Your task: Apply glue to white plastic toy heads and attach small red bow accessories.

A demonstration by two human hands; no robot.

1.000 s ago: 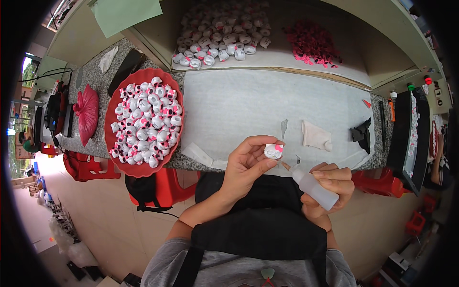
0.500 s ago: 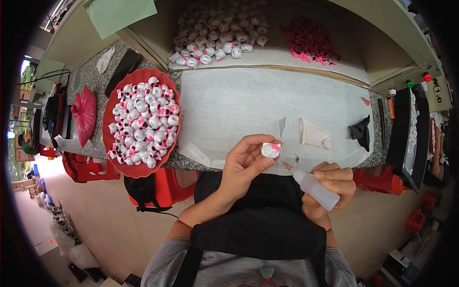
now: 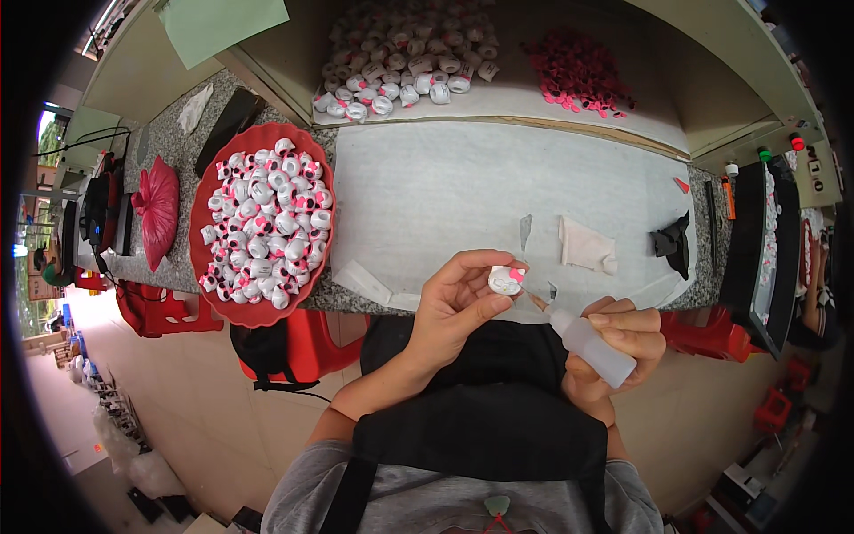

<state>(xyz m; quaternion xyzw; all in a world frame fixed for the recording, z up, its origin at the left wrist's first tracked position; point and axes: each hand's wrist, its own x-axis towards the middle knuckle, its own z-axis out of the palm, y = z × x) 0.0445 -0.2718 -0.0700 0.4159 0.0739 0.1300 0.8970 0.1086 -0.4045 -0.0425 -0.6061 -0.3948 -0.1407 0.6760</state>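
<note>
The left hand [image 3: 445, 311] pinches a small, rounded, white piece with a pink patch [image 3: 505, 281] between thumb and fingertips, above the near edge of a broad white paper sheet [image 3: 427, 196]; this fingertip hold leaves its marked face and right side uncovered. Around that piece as clock centre, at four o'clock, the right hand [image 3: 636, 334] is wrapped about a translucent white plastic squeeze bottle [image 3: 596, 345], tilted so its thin brownish tip [image 3: 536, 301] points back at the piece; whether they touch cannot be told.

Towards half past nine, a scalloped red bowl [image 3: 233, 311] gathers many similar pieces, its rim likely keeping them from rolling. At eleven and between twelve and one, a white heap [image 3: 409, 62] and a pink heap [image 3: 578, 76] lie apart, probably so the kinds stay unmixed, leaving working room on the paper.
</note>
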